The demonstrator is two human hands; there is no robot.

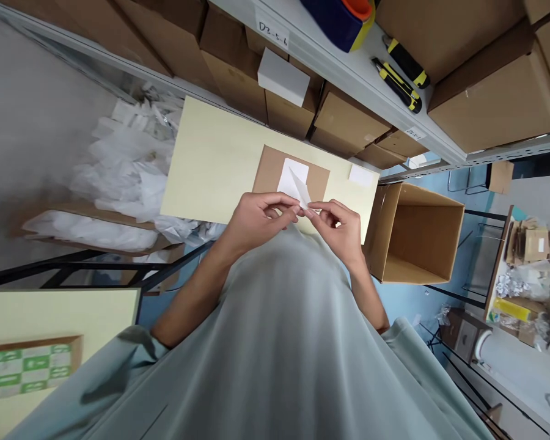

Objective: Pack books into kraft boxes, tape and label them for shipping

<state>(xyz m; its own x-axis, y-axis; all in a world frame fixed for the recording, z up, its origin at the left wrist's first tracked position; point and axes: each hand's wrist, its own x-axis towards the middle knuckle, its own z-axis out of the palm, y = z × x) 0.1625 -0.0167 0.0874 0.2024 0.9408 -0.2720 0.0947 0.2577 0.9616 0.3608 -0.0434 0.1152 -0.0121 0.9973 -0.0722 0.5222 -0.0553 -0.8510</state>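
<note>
My left hand (261, 219) and my right hand (338, 225) meet close in front of my body. Both are closed in a pinch at the lower end of a thin white label sheet (301, 190), which stands up at a tilt between the fingertips. Behind it, a white rectangle of paper (288, 173) lies on a flat brown cardboard piece (268, 168). The cardboard rests on the pale yellow tabletop (215, 165). Whether the sheet and the paper behind are joined, I cannot tell.
A white slip (361, 175) lies at the table's right end. To the right stands an open cardboard box (419, 235). White plastic wrapping (128, 165) is heaped on the left. Above, a shelf (339, 67) holds boxes, two box cutters (399, 82) and a tape dispenser (343, 21).
</note>
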